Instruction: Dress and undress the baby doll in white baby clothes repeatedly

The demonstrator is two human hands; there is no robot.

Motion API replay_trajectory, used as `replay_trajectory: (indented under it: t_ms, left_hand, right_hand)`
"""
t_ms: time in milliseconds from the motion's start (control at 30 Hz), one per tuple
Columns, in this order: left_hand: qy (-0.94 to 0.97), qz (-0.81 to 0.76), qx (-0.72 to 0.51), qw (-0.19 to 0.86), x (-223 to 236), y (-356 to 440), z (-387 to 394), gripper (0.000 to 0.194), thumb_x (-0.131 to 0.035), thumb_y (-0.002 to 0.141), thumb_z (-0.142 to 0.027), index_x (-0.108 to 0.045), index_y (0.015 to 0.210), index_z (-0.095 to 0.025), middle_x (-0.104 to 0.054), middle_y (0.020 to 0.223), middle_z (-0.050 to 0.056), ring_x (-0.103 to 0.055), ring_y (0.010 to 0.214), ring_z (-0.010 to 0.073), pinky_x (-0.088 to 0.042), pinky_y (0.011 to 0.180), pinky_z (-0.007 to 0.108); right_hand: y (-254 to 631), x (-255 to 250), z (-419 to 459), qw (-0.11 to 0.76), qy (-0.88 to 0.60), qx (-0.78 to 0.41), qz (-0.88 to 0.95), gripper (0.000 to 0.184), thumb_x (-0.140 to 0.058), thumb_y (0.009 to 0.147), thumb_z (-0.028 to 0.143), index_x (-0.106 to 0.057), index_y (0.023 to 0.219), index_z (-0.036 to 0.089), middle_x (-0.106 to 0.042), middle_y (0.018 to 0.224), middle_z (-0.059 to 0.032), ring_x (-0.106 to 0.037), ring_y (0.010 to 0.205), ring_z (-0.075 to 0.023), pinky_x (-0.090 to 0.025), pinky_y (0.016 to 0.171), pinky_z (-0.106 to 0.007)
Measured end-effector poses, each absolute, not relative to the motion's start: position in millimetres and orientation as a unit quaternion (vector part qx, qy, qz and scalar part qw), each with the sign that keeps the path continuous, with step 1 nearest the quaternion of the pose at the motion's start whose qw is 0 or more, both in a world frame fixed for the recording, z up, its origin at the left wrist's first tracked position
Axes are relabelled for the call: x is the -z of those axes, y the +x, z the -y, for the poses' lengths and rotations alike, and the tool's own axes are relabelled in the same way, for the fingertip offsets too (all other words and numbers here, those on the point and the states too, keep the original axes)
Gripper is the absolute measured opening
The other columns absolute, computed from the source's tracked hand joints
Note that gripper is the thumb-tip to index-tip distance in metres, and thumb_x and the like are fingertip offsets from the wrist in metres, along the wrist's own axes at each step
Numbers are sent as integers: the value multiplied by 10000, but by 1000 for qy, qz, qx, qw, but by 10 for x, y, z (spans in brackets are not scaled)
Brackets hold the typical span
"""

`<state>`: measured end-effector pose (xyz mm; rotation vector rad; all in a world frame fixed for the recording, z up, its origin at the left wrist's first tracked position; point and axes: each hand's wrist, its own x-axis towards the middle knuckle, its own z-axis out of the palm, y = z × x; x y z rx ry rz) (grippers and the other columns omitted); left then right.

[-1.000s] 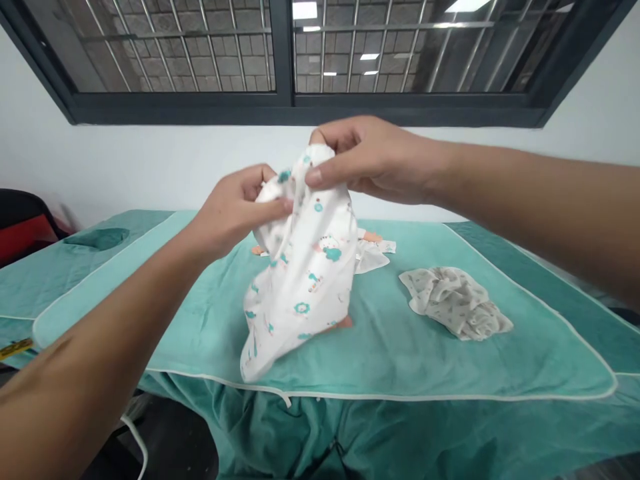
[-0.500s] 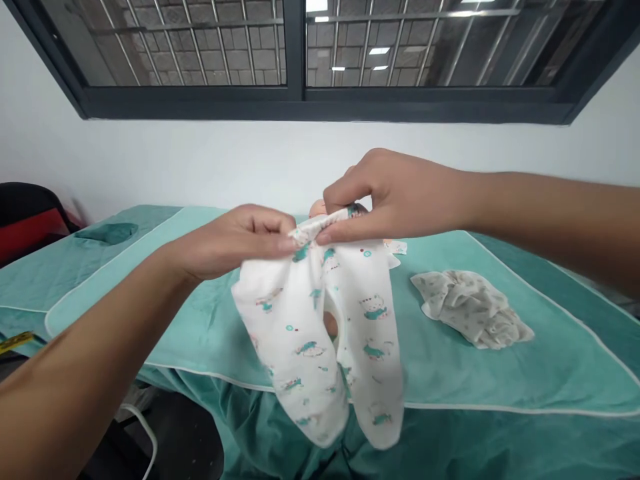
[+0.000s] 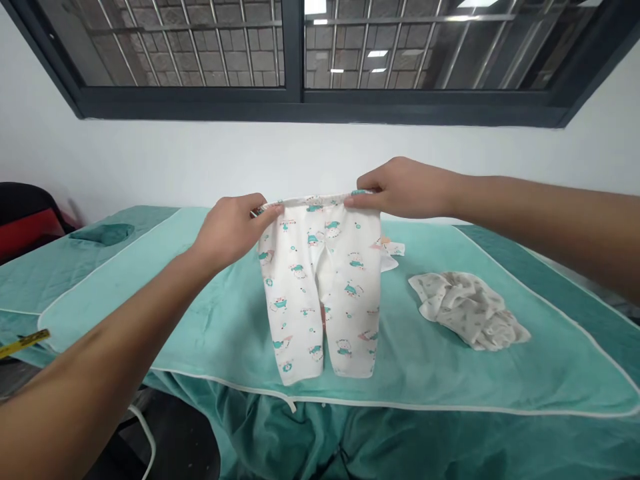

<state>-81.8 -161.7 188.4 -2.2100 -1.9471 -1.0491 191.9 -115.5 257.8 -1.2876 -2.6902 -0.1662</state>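
Note:
A pair of small white baby pants [image 3: 295, 280] with teal and red animal prints hangs upright, its waistband stretched between my hands. My left hand [image 3: 235, 227] pinches the left end of the waistband. At the right end, my right hand [image 3: 400, 190] grips the band between thumb and fingers. Both legs dangle in front of the bed. Behind the pants, a bit of white printed fabric [image 3: 393, 252] sticks out at the right; most of what lies there is hidden. A crumpled pale cloth [image 3: 470, 308] with small grey marks lies to the right.
A light teal mat [image 3: 200, 320] with white piping covers the bed, over darker green bedding [image 3: 280, 440]. A black and red item [image 3: 30, 213] stands at the far left, near a yellow strip [image 3: 23, 343]. A dark-framed barred window [image 3: 300, 103] is set in the wall.
My hands have moved apart, spreading the waistband that was bunched between them. The pants now hang flatter and farther from me, with their legs higher in view.

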Motion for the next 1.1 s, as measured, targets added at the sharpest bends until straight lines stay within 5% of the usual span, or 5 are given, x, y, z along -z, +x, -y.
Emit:
replay_trajectory:
  t_ms: [267, 433, 733, 967, 1100]
  left_hand:
    - [-638, 392, 620, -231, -1980, -440, 1612, 252, -638, 835, -406, -605, 1021, -240, -641, 914, 23, -620, 850, 182, -493, 689, 275]
    - [-607, 319, 673, -276, -1852, -314, 1577, 577, -763, 707, -271, -517, 1227, -317, -609, 1208, 21, -580, 1145, 230, -505, 873, 307]
    - [-324, 481, 582, -570, -860, -512, 1180, 274, -669, 633, -168, -610, 898, -134, -677, 746, 66, -661, 682, 219, -528, 648, 329]
    - [-561, 668, 429, -237, -257, -642, 999, 331, -661, 650, -152, -623, 978, -176, -596, 1250, 152, -512, 1246, 335, -389, 1061, 452]
    - [-602, 593, 429, -320, -324, -426, 884, 204, -583, 797, -292, -654, 972, -216, -670, 1176, 90, -561, 1194, 294, -404, 1057, 421]
  right_hand:
    - [1402, -2527, 1367, 339, -321, -358, 808, 377, -653, 829, 547, -521, 741, 205, -610, 776, -40, -612, 795, -174, -521, 714, -320]
    - [1151, -2478, 1280, 406, -234, -472, 747, 300, -707, 814, 396, -468, 783, 217, -635, 869, -28, -620, 918, -172, -534, 837, -327]
    - [1044, -1473, 610, 257, -391, -307, 829, 445, -656, 799, 310, -530, 1211, 200, -546, 1350, -101, -516, 1238, -244, -420, 1027, -372]
    - [1424, -642, -108, 164, -564, -120, 801, 546, -588, 863, 405, -471, 1323, 135, -459, 1423, -190, -397, 1338, -347, -345, 1081, -452]
    - [1515, -517, -557, 194, -617, -140, 750, 619, -535, 872, 541, -462, 1313, 113, -488, 1382, -224, -435, 1304, -361, -363, 1055, -468]
